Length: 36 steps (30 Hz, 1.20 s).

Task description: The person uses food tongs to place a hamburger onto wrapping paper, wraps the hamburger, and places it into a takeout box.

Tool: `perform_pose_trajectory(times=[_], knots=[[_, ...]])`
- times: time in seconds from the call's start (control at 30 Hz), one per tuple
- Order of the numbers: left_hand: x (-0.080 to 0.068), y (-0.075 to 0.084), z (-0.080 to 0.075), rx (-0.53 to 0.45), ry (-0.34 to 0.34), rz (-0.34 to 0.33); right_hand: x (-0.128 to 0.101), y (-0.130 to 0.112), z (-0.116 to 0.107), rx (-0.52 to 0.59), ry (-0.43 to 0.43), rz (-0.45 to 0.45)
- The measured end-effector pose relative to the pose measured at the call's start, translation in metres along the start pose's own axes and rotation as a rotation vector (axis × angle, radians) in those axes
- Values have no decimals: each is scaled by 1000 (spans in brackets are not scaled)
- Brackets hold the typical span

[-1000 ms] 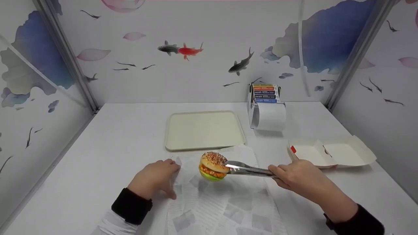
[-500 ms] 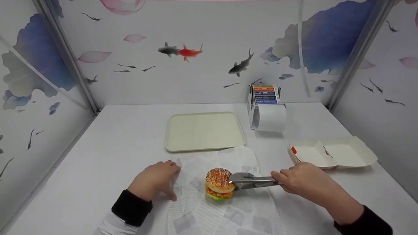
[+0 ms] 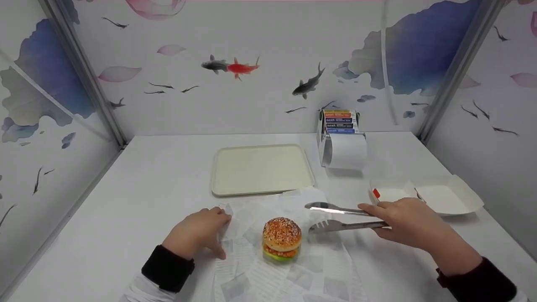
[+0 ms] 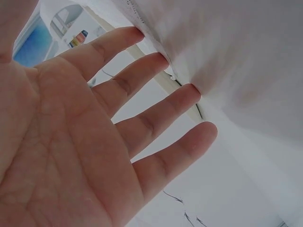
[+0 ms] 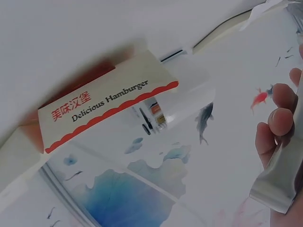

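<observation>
Hamburger (image 3: 282, 238) sits upright on a sheet of printed paper (image 3: 247, 272), to the right of the left hand (image 3: 197, 230) and to the left of the right hand (image 3: 411, 222). From where I stand, the right hand grips a pair of metal tongs (image 3: 350, 226), their arms spread and both tips just beside the bun, apart from it. The left hand lies unclenched, fingers long and parted, the fingertips against the edge of the paper. I take the step in hand to be letting the bun go. To do it well, I'd want the right hand to hold that gap and draw straight out to its own side, so neither arm catches the seeded top and tips it. The left hand should press only lightly, I think; paper this thin looks ready to slide or crease. Minding the unfolded box (image 3: 449, 197) just beyond the right hand seems wise too, since a knuckle could nudge it.
</observation>
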State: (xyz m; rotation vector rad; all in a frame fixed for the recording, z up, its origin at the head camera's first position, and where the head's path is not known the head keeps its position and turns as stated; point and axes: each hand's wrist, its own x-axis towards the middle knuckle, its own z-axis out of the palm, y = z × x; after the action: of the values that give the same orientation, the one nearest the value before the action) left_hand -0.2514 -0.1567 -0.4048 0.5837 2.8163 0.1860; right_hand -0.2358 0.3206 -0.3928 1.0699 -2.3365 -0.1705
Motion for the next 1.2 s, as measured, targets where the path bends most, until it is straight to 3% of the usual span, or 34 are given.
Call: perform_pose_trajectory(times=[0.1, 0.37, 0.63, 0.77, 0.97, 1.1, 1.2], knots=[[0, -1, -1, -2, -4, -2, 6, 3, 0, 14, -2, 54], [-2, -4, -2, -17, -14, -24, 42, -2, 5, 43, 105, 135], [-5, -3, -3, 4, -21, -16, 83, -11, 26, 126, 99, 346], [-6, -5, -2, 3, -14, -3, 104, -14, 37, 250, 26, 484], [-3, -5, -1, 27, -16, 8, 130, -12, 59, 390, -218, 614], [-2, -4, -1, 32, -16, 7, 132, -5, 75, 533, -376, 649], [-2, -3, -2, 38, -17, 13, 125, 0, 79, 646, -435, 614]])
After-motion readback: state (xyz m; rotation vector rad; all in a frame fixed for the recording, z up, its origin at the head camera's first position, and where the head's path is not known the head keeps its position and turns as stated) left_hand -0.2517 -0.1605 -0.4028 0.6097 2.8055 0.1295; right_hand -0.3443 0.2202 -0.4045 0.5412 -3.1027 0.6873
